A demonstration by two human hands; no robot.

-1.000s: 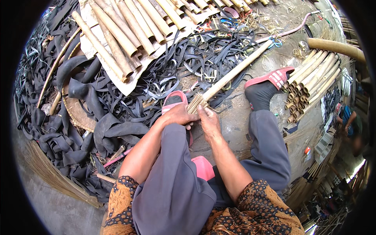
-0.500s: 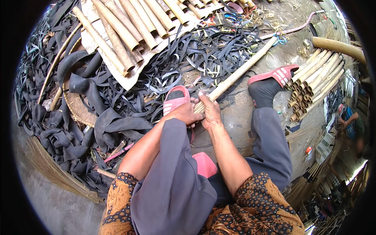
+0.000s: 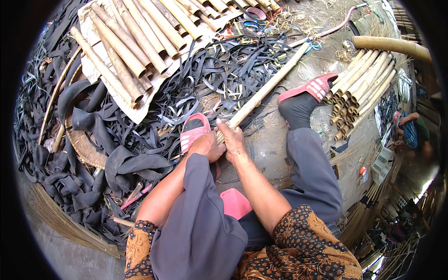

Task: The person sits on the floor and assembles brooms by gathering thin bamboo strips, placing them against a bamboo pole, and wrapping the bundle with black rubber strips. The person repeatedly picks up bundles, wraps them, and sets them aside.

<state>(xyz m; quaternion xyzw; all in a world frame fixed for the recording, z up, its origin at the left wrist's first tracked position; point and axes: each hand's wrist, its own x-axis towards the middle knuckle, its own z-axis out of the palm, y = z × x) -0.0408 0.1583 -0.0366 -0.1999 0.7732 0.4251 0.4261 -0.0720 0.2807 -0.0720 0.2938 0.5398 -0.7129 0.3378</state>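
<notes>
A long pale bamboo pole (image 3: 265, 93) slants from my hands up to the far right, where blue string is tied round its tip. Near its lower end, which looks split into thin strands, my right hand (image 3: 234, 141) is wrapped about it with the thumb laid along the top. Pressed close beside it, my left hand (image 3: 208, 145) is closed at the same end, its fingertips largely hidden. Both hands are over my pink sandal (image 3: 195, 132). Black rubber strips (image 3: 219, 70) lie under and around the pole.
Thick bamboo tubes (image 3: 135, 42) rest on a pale sheet at the far left. Wide black rubber pieces (image 3: 135, 163) are heaped at left, beside a bundle of thin sticks (image 3: 70, 219). Thinner bamboo poles (image 3: 364, 88) are bundled at right. Another person (image 3: 410, 128) is at the far right.
The whole scene has shifted a little to the left in the picture as the view turned. Both hands stay closed at the lower end of the pole, with only slight finger movement.
</notes>
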